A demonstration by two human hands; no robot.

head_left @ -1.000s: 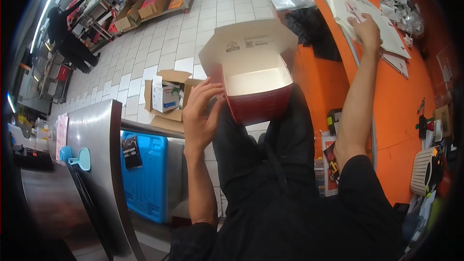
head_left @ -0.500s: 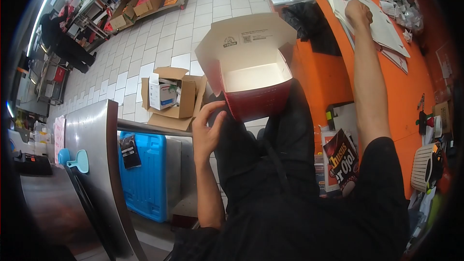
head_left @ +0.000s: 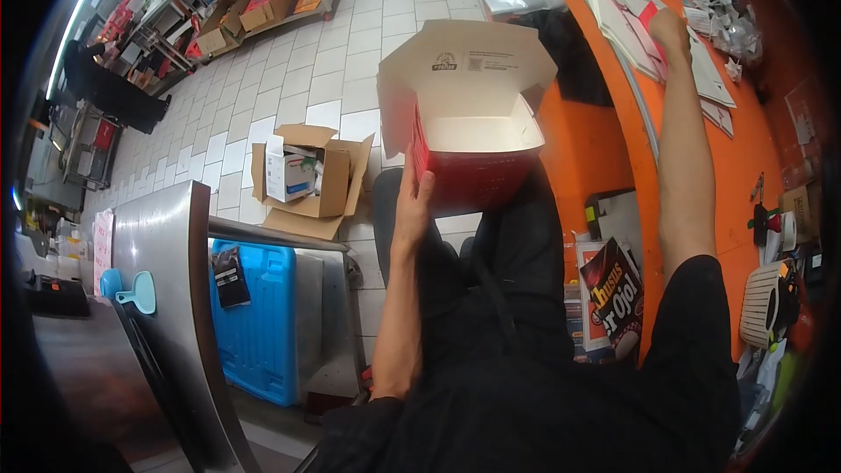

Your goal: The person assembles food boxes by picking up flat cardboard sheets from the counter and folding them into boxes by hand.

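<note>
A red cardboard food box (head_left: 486, 177) with a pale inside stands over my thighs, its printed lid flap (head_left: 512, 79) raised at the back. My left hand (head_left: 413, 206) is closed on the box's left side, the thumb on the front and the fingers partly hidden along the side. On the orange counter at the right, my right hand (head_left: 669, 35) is closed at the edge of a flat carton sheet (head_left: 647, 15) that shows a red face. Beneath and around it lie more flat white carton sheets (head_left: 606, 13), partly covered by my hand and forearm.
An opened brown carton (head_left: 334, 184) with smaller boxes inside sits on the tiled floor. Left of me are a steel counter (head_left: 162, 236) and a blue plastic lid (head_left: 254, 333). Clear plastic bags (head_left: 718, 13) lie beyond the sheets. A person (head_left: 114, 92) stands by far-left shelves.
My left hand has come up from near the box's lower corner and taken hold of its left side. Under my right hand a sheet has lifted, showing red. The box sits slightly further right.
</note>
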